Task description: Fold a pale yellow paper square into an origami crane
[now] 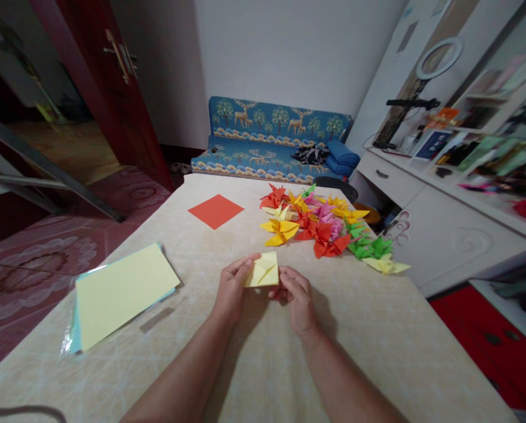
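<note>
A small folded piece of pale yellow paper (263, 270) is held just above the table, a crease running diagonally across its face. My left hand (234, 285) pinches its left side, thumb on top. At its lower right corner, my right hand (297, 294) has its fingers curled, with thumb and fingertips closed on the paper's edge. Beyond the hands lies a flat square of red paper (216, 211). To the right of it, a heap of folded paper cranes (320, 226) in red, yellow, pink and green spreads over the table.
A stack of yellow and blue paper sheets (124, 294) with a plastic sleeve lies at the left of the table (192, 376). Behind the table stands a blue patterned sofa (263, 147). A white dresser (448, 217) with a ring light is at the right, an open red door (113, 88) at the left.
</note>
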`<state>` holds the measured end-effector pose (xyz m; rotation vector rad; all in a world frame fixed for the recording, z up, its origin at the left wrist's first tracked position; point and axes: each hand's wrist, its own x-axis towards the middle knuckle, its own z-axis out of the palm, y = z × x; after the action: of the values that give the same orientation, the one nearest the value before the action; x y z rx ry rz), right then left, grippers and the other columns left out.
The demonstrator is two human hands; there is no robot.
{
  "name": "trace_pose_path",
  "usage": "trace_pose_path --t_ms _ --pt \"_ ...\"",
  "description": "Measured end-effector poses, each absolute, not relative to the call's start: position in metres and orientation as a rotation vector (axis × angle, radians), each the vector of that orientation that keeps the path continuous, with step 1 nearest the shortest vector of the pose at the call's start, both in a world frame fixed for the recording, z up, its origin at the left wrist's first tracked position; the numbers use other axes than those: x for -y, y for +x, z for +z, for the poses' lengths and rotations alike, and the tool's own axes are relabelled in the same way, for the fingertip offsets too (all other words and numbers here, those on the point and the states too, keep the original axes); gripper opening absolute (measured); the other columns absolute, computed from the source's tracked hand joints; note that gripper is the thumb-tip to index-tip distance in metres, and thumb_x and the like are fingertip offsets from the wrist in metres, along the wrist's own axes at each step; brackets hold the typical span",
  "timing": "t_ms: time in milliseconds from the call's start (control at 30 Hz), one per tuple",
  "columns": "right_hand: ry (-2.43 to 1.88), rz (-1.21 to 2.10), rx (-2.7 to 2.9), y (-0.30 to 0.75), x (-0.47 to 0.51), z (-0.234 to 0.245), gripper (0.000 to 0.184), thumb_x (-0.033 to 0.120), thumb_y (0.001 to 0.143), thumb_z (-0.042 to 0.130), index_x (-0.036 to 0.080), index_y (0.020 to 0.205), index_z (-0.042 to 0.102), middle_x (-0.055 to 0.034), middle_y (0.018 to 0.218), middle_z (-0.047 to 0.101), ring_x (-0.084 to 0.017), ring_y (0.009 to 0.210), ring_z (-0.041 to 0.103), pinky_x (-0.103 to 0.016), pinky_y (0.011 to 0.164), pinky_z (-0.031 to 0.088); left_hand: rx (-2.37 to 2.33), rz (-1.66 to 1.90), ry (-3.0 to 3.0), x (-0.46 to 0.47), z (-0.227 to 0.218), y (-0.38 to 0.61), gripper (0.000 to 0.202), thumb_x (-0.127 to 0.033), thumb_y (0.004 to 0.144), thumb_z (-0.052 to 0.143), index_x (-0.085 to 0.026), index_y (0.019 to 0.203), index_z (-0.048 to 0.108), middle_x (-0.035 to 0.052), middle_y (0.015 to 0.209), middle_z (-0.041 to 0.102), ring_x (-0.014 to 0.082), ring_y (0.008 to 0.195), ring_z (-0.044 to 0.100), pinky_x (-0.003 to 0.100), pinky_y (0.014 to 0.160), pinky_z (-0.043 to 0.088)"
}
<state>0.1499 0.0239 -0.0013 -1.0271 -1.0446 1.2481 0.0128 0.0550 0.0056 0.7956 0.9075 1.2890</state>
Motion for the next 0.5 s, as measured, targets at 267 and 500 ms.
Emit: trace_pose_path --t_ms 267,500 --pt "-1.061 1.325 1.025 0.1502 -0.0251 0.0007 0.027 0.031 0.074 0.056 0.016 0.095 0.064 -0.0022 0.074 0.064 -0.013 0.057 0.055 -0.02 0.049 0.041 -0.946 1.274 0.886 -0.0514 0.0073 0.0151 0.032 -0.037 0.07 0.068 -0.013 0.09 0.072 0.0074 0.082 0.07 0.0165 0.069 0.059 0.025 0.063 0.043" --pt "-1.141 1.171 1.037 0.1473 -0.0288 0.0006 0.024 0.032 0.074 0.061 0.015 0.091 0.065 -0.0009 0.072 0.064 -0.015 0.062 0.056 -0.023 0.055 0.044 -0.993 1.222 0.998 -0.0496 0.0095 0.0168 0.027 -0.036 0.07 0.067 -0.014 0.083 0.074 0.0065 0.079 0.07 0.0164 0.068 0.058 0.024 0.063 0.042"
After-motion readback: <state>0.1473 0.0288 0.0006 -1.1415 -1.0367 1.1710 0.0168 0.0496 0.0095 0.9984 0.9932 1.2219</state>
